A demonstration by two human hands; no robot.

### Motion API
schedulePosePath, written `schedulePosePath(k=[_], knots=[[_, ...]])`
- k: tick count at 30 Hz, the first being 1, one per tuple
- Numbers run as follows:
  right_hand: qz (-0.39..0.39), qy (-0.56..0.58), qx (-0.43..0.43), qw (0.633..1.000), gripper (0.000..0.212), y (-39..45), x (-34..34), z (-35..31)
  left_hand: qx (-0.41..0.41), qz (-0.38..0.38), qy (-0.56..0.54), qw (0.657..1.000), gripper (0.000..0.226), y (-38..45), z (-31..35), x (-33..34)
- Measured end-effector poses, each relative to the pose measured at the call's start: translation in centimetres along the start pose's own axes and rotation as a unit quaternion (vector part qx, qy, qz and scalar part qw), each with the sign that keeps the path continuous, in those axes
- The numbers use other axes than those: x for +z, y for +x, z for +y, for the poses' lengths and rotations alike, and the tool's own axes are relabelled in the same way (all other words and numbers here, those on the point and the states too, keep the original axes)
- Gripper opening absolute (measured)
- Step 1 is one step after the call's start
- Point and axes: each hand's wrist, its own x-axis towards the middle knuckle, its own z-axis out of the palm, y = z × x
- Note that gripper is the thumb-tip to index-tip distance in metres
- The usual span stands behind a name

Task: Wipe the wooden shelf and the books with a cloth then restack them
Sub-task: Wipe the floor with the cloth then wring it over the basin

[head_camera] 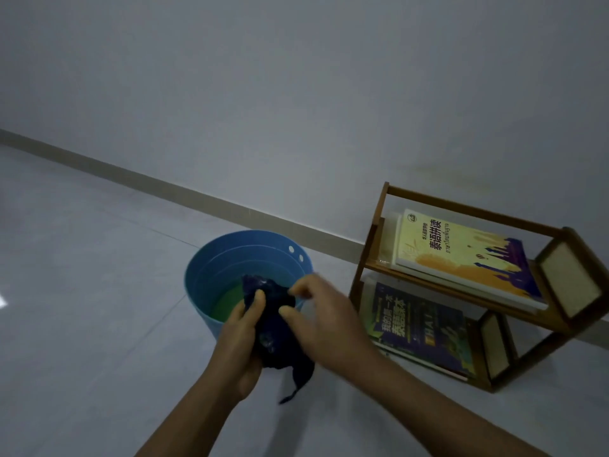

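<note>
1. A dim room: pale tiled floor [82, 258] meeting a bare grey wall [296, 77] along a low skirting.
2. Both forearms reach forward over a blue bucket [211, 278]. The left hand [242, 338] is closed around a dark, bunched cloth [275, 328]; the right hand [324, 319] pinches its upper edge, fingers blurred.
3. A tail of cloth hangs below the hands. The bucket's contents are hard to make out.
4. At right, just beside the bucket, a wooden shelf [461, 293] stands on the floor with books [461, 255] lying flat on both tiers.
</note>
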Motion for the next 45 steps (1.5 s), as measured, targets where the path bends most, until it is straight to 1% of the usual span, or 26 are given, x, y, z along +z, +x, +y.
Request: schedulePosePath(k=[1,2,4,5,8,10,12,14,15,16,18,20,22,24,26,27,29,30,33,35,37,39,40,42,43,45], knots=[[-0.023,0.031,0.069,0.997,0.042,0.7,-0.7,0.7,0.014,0.007,-0.017,1.0,0.04,0.0,0.1,0.2],[-0.088,0.053,0.13,0.986,0.062,1.0,-0.9,1.5,0.029,0.018,-0.028,0.999,0.042,0.1,0.1,0.4],[-0.21,0.055,0.176,0.96,0.079,0.5,-0.3,2.0,0.044,0.056,-0.045,0.996,0.042,0.2,0.1,1.2],[-0.219,0.035,0.165,0.961,0.071,0.0,0.3,2.5,0.034,0.08,-0.062,0.994,0.041,0.5,0.3,1.6],[-0.115,-0.018,0.064,0.991,0.014,-0.5,1.3,3.1,-0.003,0.132,-0.102,0.986,0.039,1.5,1.4,1.6],[-0.114,0.005,0.047,0.992,0.009,0.1,1.0,2.9,-0.009,0.145,-0.101,0.984,0.04,2.0,2.0,0.9],[-0.211,0.104,0.118,0.965,0.031,0.8,0.3,2.1,-0.004,0.161,-0.092,0.983,0.037,1.8,2.0,0.6],[-0.282,0.199,0.23,0.91,0.067,1.2,0.2,1.6,0.011,0.176,-0.083,0.981,0.037,1.5,1.4,0.8],[-0.276,0.203,0.255,0.904,0.074,1.2,0.6,1.5,0.015,0.177,-0.072,0.981,0.036,1.3,1.2,1.1],[-0.251,0.191,0.259,0.913,0.069,1.2,0.9,1.6,0.017,0.168,-0.065,0.983,0.034,1.2,0.9,1.3],[-0.188,0.125,0.227,0.947,0.044,1.1,1.7,1.9,0.016,0.153,-0.053,0.987,0.03,1.2,0.5,1.9],[-0.137,0.07,0.189,0.97,0.031,1.3,2.1,2.3,-0.003,0.16,-0.049,0.986,0.029,1.6,0.6,2.0],[-0.109,0.039,0.163,0.98,0.023,1.4,2.1,2.5,-0.033,0.168,-0.049,0.984,0.038,2.4,1.2,1.5],[-0.093,0.011,0.144,0.985,0.02,1.5,2.0,2.5,-0.07,0.133,-0.014,0.989,0.053,3.1,2.4,0.8],[-0.08,-0.01,0.127,0.989,0.021,1.5,2.0,2.5,-0.068,0.069,0.096,0.991,0.067,3.3,3.7,0.4],[-0.076,-0.021,0.118,0.99,0.022,1.4,2.1,2.5,-0.04,0.043,0.184,0.981,0.064,3.3,4.1,0.4],[-0.08,-0.038,0.097,0.991,0.022,1.3,2.3,2.4,0.032,0.048,0.34,0.939,0.04,3.5,4.4,0.6],[-0.088,-0.038,0.09,0.991,0.021,1.3,2.5,2.2,0.055,0.086,0.358,0.928,0.03,4.1,4.4,0.4],[-0.095,0.013,0.093,0.991,0.019,1.9,2.8,1.8,0.023,0.189,0.215,0.958,0.021,6.1,5.4,-0.7],[-0.086,0.072,0.126,0.986,0.017,2.7,3.3,1.9,-0.03,0.195,0.175,0.965,0.028,7.2,5.8,-1.6],[-0.09,0.119,0.158,0.976,0.016,3.1,4.2,2.4,-0.016,0.187,0.311,0.932,0.031,7.7,5.9,-2.3],[-0.106,0.143,0.18,0.967,0.017,3.4,5.1,3.1,0.098,0.201,0.473,0.852,0.038,7.3,5.9,-2.9],[-0.116,0.154,0.191,0.963,0.017,3.6,5.4,3.5,0.159,0.177,0.504,0.831,0.041,6.9,6.0,-3.0],[-0.137,0.143,0.2,0.96,0.018,4.2,5.5,4.3,0.204,0.029,0.521,0.828,0.038,5.7,6.2,-3.2],[-0.142,0.107,0.194,0.965,0.019,4.5,5.6,4.7,0.167,-0.065,0.552,0.814,0.036,5.1,5.8,-3.2],[-0.151,-0.012,0.168,0.974,0.025,4.8,5.5,5.1,0.087,-0.183,0.648,0.734,0.044,4.6,4.4,-3.7]])
